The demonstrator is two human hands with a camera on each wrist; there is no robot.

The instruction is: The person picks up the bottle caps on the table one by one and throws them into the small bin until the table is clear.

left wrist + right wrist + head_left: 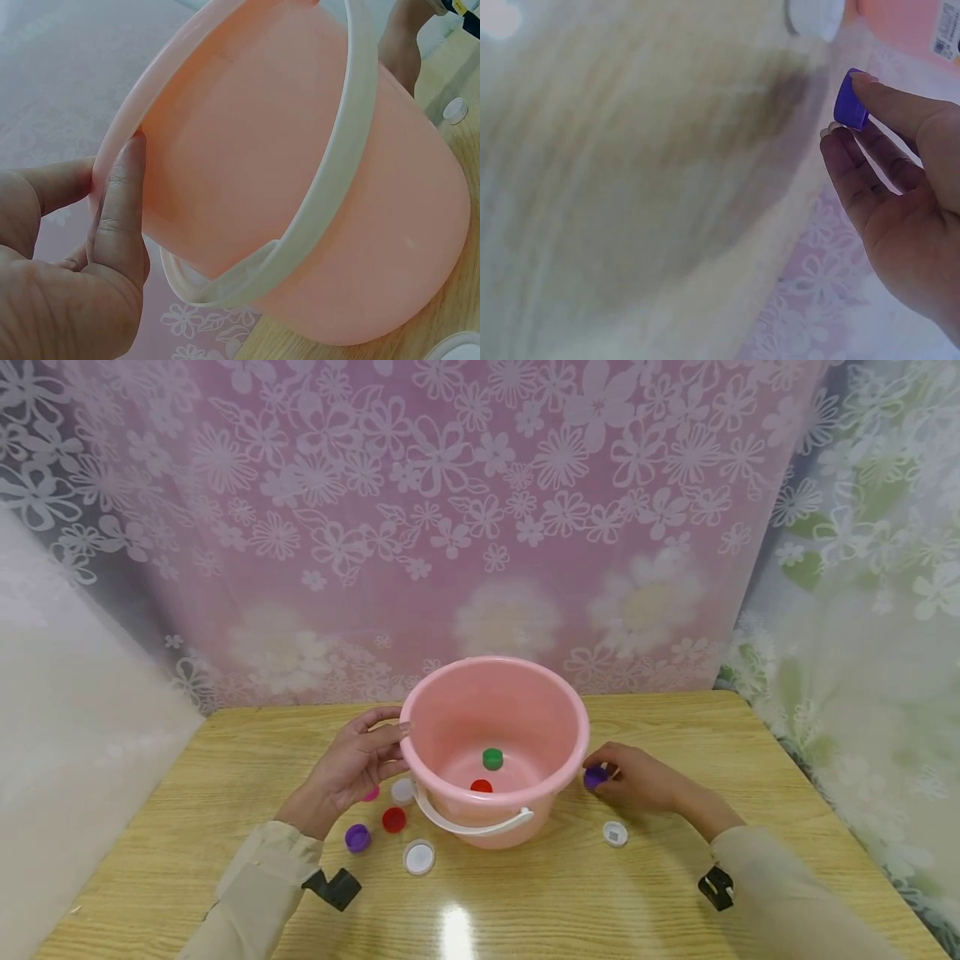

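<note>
A pink bucket [495, 693] with a white handle [480, 828] stands on the wooden table. Its rim is gripped on the left side by my left hand [352, 764], thumb and fingers on either side of the rim, as the left wrist view shows. To the right of the bucket my right hand [637, 777] pinches a purple bottle cap [850, 100] between thumb and fingers. Inside the bucket lie a green cap [492, 758] and a red cap [482, 786], the red one partly hidden by the front rim.
Left of the bucket lie a purple cap [357, 837], a red cap [393, 819], a white cap [418, 857], another white cap [402, 791] and a partly hidden pink cap [371, 794]. A white cap [615, 834] lies at the right. A flowered curtain [465, 527] hangs behind the table.
</note>
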